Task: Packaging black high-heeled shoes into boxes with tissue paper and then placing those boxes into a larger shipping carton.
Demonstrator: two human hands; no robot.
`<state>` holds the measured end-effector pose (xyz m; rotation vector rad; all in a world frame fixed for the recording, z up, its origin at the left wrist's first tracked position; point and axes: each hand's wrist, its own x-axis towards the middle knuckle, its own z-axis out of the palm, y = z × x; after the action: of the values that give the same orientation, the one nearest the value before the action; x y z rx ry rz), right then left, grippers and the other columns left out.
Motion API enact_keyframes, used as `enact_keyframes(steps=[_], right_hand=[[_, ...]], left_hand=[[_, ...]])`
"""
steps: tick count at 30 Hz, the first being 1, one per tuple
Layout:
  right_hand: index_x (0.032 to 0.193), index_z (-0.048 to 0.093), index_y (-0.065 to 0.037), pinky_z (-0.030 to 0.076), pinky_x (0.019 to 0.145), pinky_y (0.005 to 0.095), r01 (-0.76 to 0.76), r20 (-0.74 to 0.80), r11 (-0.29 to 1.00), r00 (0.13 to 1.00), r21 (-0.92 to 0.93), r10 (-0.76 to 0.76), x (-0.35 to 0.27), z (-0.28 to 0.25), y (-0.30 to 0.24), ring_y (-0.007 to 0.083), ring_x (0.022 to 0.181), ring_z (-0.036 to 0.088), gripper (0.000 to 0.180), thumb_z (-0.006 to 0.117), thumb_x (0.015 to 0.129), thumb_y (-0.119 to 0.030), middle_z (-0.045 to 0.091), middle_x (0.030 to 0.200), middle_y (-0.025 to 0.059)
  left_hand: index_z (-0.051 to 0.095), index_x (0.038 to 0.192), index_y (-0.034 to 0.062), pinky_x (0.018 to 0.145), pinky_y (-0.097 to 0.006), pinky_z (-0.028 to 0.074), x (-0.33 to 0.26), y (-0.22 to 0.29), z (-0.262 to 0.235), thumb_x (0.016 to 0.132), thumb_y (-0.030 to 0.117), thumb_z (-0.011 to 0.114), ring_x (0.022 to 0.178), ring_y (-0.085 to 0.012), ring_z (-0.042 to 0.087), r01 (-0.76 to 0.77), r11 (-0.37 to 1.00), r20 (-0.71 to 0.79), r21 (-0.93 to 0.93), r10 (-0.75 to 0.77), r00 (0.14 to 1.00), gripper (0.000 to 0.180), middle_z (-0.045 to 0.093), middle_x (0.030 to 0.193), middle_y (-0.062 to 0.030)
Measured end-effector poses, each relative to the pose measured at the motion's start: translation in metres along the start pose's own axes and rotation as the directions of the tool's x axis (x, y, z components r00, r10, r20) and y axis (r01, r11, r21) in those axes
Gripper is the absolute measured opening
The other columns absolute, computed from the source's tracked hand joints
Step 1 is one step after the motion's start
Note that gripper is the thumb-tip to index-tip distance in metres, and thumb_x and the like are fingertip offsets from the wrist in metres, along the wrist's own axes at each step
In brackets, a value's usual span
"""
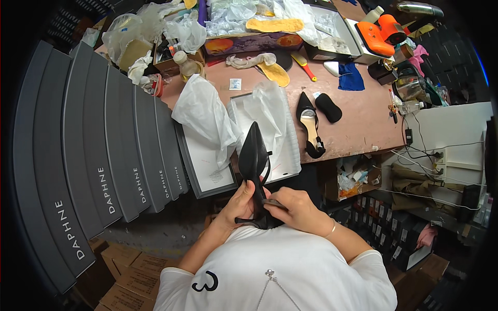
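In front of my chest I hold a black pointed high-heeled shoe (252, 155), its dark sole turned up and its toe pointing away from me. My left hand (238, 205) is wrapped round the shoe's middle. My right hand (301, 210) grips a small flat tool (275, 203) against the heel end; its exact kind is hidden by the fingers. A matching black slingback shoe (309, 127) lies on the table, insole up. Beside that shoe is a black oval pad (328, 108). Beyond my hands is an open shoebox (293, 150) with white tissue paper (205, 116).
Tall grey shoeboxes (85, 171) stand in a row at the left. On the pinkish table (358, 127) lie a red-and-yellow handled tool (304, 66), a blue cloth (351, 76) and a yellow insole (274, 75). An orange device (377, 39) is at the back right; cables (430, 155) hang below.
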<state>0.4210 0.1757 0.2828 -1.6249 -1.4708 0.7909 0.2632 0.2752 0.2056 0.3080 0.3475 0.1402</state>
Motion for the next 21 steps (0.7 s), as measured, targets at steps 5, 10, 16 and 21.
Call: enact_keyframes(steps=[5,10,16,21], right_hand=[[0.094,0.06,0.0,0.046,0.052,0.0341,0.145,-0.12,0.983,0.98,-0.111,-0.158,0.019,0.013,0.012,0.0248,0.057,0.056,0.024,0.073,0.075,-0.006,0.053,0.07,0.0096],[0.092,0.06,0.0,0.047,0.052,0.0338,0.034,0.044,0.999,0.998,0.004,-0.034,-0.004,-0.007,0.001,0.0261,0.057,0.058,0.021,0.072,0.076,-0.005,0.055,0.071,0.0104],[0.091,0.061,0.001,0.047,0.052,0.0333,0.067,-0.084,0.997,0.994,-0.047,-0.071,0.014,0.004,0.004,0.0267,0.058,0.059,0.019,0.071,0.076,-0.005,0.055,0.071,0.0112],[0.093,0.061,0.002,0.046,0.052,0.0339,0.014,0.023,1.0,1.0,0.019,-0.014,-0.001,-0.008,-0.001,0.0267,0.057,0.056,0.021,0.071,0.075,-0.004,0.053,0.069,0.011]], left_hand=[[0.045,0.127,0.0076,0.096,-0.037,0.045,-0.001,-0.004,0.012,0.099,0.044,0.036,0.112,-0.0198,0.054,-0.01,1.0,-0.116,0.022,0.012,0.993,0.047,0.056,0.118,-0.0091],[0.045,0.126,0.0076,0.096,-0.037,0.044,0.002,-0.005,-0.015,0.098,0.046,0.035,0.111,-0.02,0.055,0.018,0.991,0.172,-0.131,0.005,0.985,0.048,0.056,0.117,-0.0099],[0.043,0.128,0.0081,0.089,-0.036,0.047,0.001,0.002,0.022,0.099,0.044,0.034,0.1,-0.0204,0.058,-0.01,1.0,-0.131,0.011,0.011,0.991,0.047,0.058,0.104,-0.0109],[0.045,0.127,0.0093,0.092,-0.037,0.046,0.003,-0.004,0.002,0.099,0.043,0.035,0.103,-0.02,0.057,-0.005,0.999,-0.045,-0.044,0.003,0.999,0.045,0.058,0.109,-0.0096]])
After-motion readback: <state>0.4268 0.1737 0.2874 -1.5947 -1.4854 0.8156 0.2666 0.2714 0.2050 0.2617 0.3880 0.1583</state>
